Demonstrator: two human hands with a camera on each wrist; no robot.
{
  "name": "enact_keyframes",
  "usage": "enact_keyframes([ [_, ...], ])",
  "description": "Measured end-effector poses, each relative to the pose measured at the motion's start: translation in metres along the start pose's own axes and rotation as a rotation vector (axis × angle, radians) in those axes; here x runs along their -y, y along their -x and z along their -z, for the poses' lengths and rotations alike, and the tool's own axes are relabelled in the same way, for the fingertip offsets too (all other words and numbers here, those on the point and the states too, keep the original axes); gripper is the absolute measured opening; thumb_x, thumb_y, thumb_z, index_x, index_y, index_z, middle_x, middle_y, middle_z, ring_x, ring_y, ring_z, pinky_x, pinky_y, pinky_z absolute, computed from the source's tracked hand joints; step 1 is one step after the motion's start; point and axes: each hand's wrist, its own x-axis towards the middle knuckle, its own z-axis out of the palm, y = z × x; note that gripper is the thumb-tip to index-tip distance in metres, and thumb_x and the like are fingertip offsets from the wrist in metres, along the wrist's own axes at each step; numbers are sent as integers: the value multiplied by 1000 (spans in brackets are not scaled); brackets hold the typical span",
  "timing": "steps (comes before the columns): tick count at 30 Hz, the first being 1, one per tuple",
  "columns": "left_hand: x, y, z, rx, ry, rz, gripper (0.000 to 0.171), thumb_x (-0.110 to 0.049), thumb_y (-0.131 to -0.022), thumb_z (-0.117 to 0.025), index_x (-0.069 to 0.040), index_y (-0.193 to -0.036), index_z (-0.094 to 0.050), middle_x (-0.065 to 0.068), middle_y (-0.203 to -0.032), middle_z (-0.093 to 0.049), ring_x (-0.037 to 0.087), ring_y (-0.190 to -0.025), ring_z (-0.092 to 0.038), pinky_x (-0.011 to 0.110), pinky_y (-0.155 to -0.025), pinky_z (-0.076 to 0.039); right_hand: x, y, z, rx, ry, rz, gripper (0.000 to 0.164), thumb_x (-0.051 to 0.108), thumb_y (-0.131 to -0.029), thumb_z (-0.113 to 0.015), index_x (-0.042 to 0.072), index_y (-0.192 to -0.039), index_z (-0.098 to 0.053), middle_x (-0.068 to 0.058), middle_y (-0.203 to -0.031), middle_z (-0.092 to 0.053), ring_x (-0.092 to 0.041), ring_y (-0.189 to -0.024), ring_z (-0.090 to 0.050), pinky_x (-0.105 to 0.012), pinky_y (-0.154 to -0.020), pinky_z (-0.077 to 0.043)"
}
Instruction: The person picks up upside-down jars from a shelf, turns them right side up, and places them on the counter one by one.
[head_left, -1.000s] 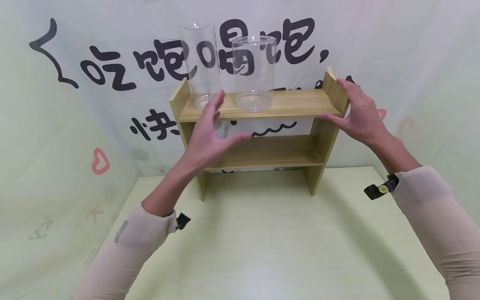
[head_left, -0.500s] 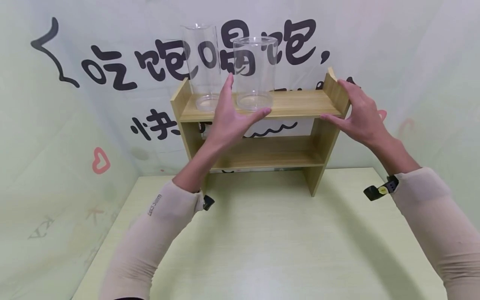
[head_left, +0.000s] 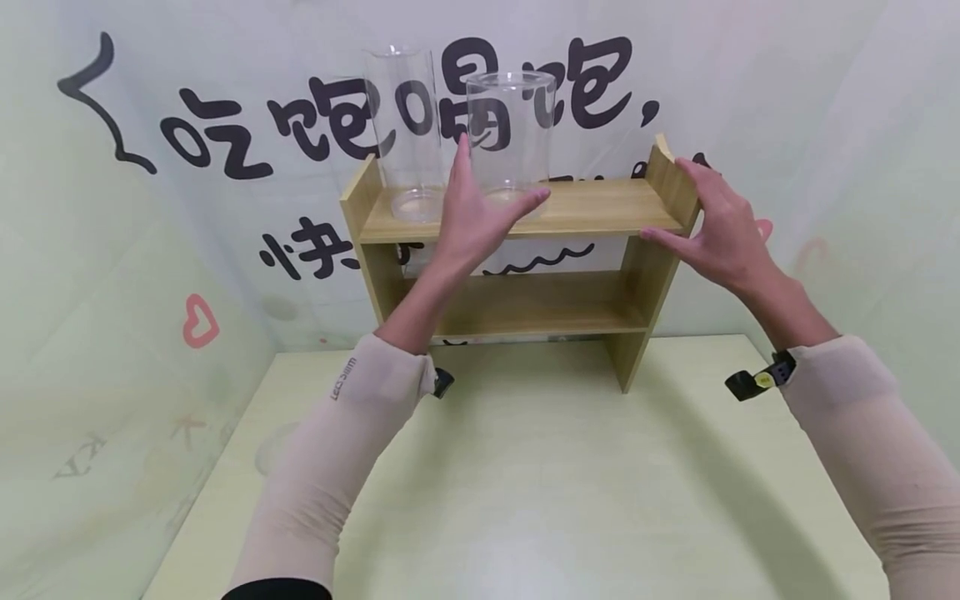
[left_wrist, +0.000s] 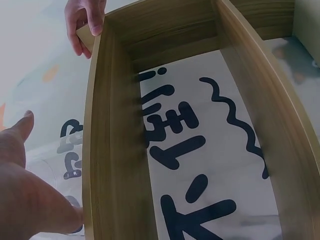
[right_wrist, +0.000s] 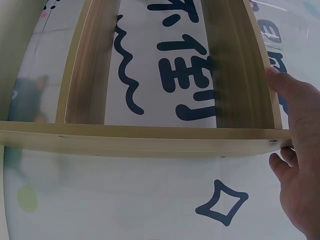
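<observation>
A two-tier wooden shelf [head_left: 555,315] stands on the table. Two clear cylindrical containers stand upright on its top board: a tall narrow one [head_left: 405,150] at the left and a shorter, wider one [head_left: 517,125] beside it. My left hand [head_left: 477,221] is at the wider container's left side, its fingers straight and the thumb spread across the front of its base. My right hand [head_left: 723,229] grips the shelf's right end, its thumb at the top board's front edge and its fingers over the side panel. The right wrist view shows this hand [right_wrist: 297,115] at the shelf's corner.
Behind the shelf hangs a pale backdrop [head_left: 300,50] with large black characters. The pale table [head_left: 570,483] stretches in front of the shelf. A faint round transparent shape [head_left: 273,446] shows beside the left sleeve.
My left hand has moved right and up, from in front of the narrow container to the wider one's left side. The right hand keeps its grip on the shelf; both containers stay in place.
</observation>
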Motion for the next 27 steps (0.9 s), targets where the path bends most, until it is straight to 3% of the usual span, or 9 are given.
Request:
enact_keyframes([
  [14, -7, -23, -8, -51, -12, 143, 134, -57, -79, -90, -22, -172, 0, -2, -178, -15, 18, -162, -20, 34, -131, -24, 1, 1, 0, -10, 9, 19, 97, 14, -80, -93, 3, -160, -41, -24, -159, -49, -47, -137, -52, -68, -112, -46],
  [27, -10, -31, -13, -81, -18, 150, 123, -47, -80, -93, -18, -170, -14, 6, -171, -34, 21, -155, -36, 31, -126, -34, 1, 0, -1, -9, -2, 6, 96, 13, -81, -92, 2, -161, -40, -23, -160, -48, -48, -138, -52, -67, -114, -45],
])
